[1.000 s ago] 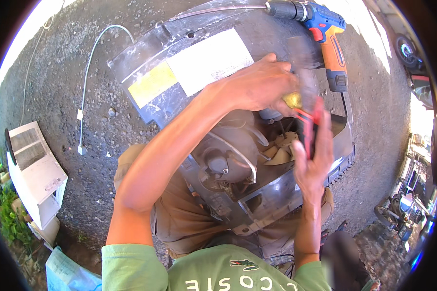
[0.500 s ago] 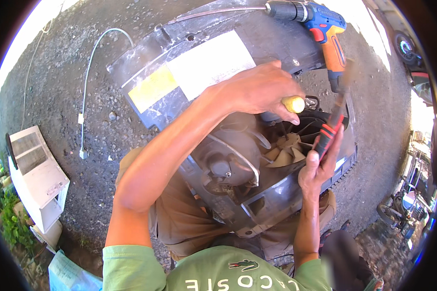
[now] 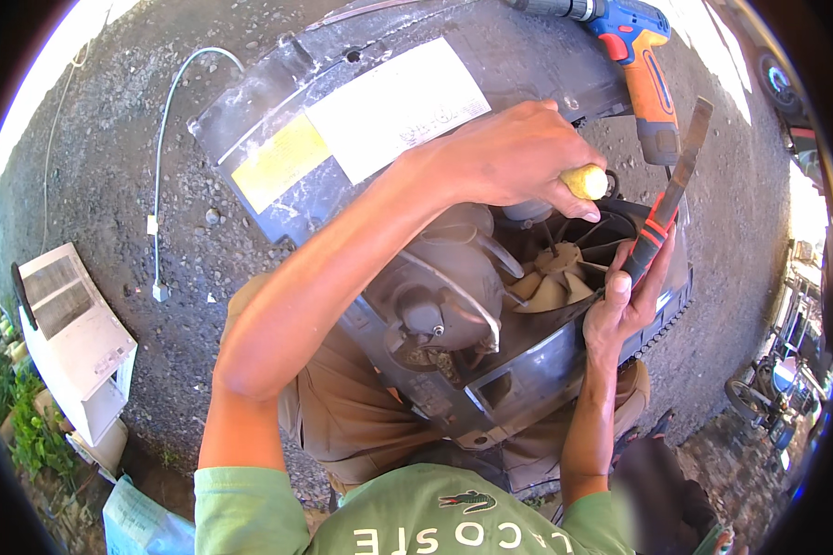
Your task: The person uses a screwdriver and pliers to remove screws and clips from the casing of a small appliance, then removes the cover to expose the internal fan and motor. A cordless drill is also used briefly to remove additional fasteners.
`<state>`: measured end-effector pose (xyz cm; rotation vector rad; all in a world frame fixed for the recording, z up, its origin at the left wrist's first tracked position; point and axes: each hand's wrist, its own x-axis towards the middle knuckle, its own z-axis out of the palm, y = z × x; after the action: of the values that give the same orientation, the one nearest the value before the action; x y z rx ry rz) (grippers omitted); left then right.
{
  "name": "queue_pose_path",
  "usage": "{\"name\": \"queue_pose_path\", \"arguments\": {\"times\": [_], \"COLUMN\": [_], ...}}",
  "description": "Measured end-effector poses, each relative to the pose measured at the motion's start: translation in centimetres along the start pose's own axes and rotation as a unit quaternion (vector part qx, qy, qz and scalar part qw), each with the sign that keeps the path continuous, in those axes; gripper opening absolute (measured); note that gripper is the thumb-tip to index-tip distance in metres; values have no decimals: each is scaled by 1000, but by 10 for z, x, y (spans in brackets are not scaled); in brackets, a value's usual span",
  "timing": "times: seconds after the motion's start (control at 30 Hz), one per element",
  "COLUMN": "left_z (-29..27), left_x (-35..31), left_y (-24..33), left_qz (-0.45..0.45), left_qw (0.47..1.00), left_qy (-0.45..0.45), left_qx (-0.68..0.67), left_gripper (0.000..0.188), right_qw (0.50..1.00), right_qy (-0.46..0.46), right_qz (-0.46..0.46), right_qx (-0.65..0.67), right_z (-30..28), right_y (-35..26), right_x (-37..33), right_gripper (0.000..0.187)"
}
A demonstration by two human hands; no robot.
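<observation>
Near the right edge of the black housing (image 3: pixel 546 368), a fan (image 3: pixel 557 261) is sitting exposed; the left hand (image 3: pixel 526 155) is gripping a yellow handle (image 3: pixel 587 181), the right hand (image 3: pixel 624 313) a red-banded tool (image 3: pixel 658 222); work is looking unfinished.

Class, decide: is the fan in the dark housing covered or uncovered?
Uncovered, at least partly: the fan shows its beige hub and blades through an opening in the dark housing.

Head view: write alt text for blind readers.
A person's left hand grips a yellow handle over an open dark casing with a fan; the right hand holds a red-and-black tool. A blue-and-orange drill lies beyond.
</observation>
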<state>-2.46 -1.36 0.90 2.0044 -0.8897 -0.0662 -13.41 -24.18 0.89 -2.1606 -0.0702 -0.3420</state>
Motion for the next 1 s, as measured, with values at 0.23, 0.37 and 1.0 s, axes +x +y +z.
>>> {"name": "queue_pose_path", "arguments": {"times": [0.23, 0.37, 1.0], "left_z": [0, -2, -9], "left_x": [1, 1, -2], "left_y": [-2, -4, -5], "left_qz": [2, 12, 6], "left_qw": [1000, 999, 997], "left_qy": [-15, -15, -28], "left_qx": [-7, -26, -68], "left_gripper": [36, 33, 33], "right_qw": [1000, 1000, 996], "right_qy": [-10, -11, -42], "right_qz": [-7, -23, -43], "right_qx": [10, -10, -66], "right_z": [3, 5, 0], "right_y": [-2, -4, -15], "right_x": [3, 3, 5], "right_gripper": [92, 93, 91]}}
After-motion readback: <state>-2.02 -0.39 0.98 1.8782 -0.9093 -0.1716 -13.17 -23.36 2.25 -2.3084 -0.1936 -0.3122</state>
